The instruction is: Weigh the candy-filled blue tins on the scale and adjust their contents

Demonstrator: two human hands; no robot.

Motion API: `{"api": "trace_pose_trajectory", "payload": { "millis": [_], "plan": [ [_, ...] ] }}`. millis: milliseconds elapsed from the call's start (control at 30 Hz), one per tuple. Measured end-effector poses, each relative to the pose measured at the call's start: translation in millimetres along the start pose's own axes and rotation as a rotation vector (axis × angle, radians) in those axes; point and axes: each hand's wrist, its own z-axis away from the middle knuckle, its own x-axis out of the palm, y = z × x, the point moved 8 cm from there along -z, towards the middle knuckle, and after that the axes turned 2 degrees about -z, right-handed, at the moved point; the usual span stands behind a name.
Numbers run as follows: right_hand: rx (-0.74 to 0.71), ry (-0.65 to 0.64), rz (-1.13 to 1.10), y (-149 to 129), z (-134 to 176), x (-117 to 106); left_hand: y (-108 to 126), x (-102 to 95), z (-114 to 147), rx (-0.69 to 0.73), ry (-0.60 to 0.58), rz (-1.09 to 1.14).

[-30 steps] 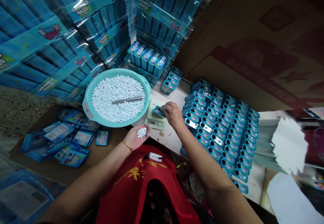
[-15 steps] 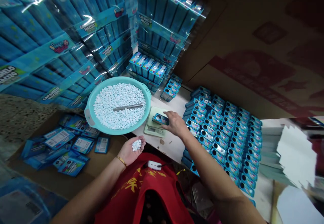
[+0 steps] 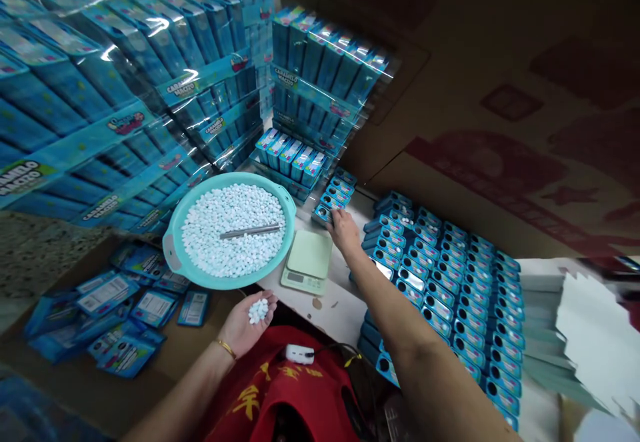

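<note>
Right grip (image 3: 345, 231) seems to pinch a blue tin (image 3: 323, 213) by its end, probably keeping it in line with tins (image 3: 339, 186) just beyond, while left grip (image 3: 243, 325) is cupped palm-up so white candies (image 3: 259, 311) don't roll off lol.

single wide view from a camera on the wearer's head, facing forward and steeply down: red apron (image 3: 307, 395) close at the bottom, right hand (image 3: 345, 232) and kitchen scale (image 3: 310, 255) near the centre, plastic-wrapped display boxes (image 3: 150, 39) farther off; the dim upper right is probably a cardboard carton (image 3: 450, 89).
</note>
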Motion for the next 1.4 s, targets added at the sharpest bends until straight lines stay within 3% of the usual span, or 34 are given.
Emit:
{"api": "trace_pose_trajectory", "payload": {
  "millis": [100,233,400,600,767,933,1033,1100,1233,1333,1400],
  "plan": [
    [-0.047,-0.031,0.033,-12,0,8,-2,-1.8,1,0.007,0.010,0.011],
    [-0.122,-0.256,-0.023,-53,-1,33,-9,-6.8,0,-0.006,0.032,0.029],
    [0.100,-0.357,-0.035,-76,-41,68,-16,-16.6,3,-0.027,0.046,0.070],
    [0.275,-0.381,-0.070,-74,-59,91,-16,-30.4,10,-0.028,0.098,0.096],
    [0.224,-0.324,-0.102,-82,-44,84,-17,-31.5,10,-0.033,0.088,0.088],
    [0.078,-0.245,-0.160,-73,6,45,-18,-24.7,8,-0.043,0.056,0.015],
    [-0.008,-0.068,-0.174,-41,70,8,-16,-19.1,8,-0.059,0.024,-0.018],
    [0.010,0.007,-0.139,-11,118,-9,-16,-16.3,7,-0.078,0.007,-0.039],
    [0.092,-0.099,0.030,33,187,-3,-20,-9.6,4,-0.115,-0.031,-0.090],
    [0.113,-0.167,0.096,42,206,8,-23,-2.1,4,-0.124,-0.064,-0.114],
    [0.140,-0.124,0.096,44,207,6,-24,2.8,5,-0.130,-0.079,-0.121]
  ]
}}
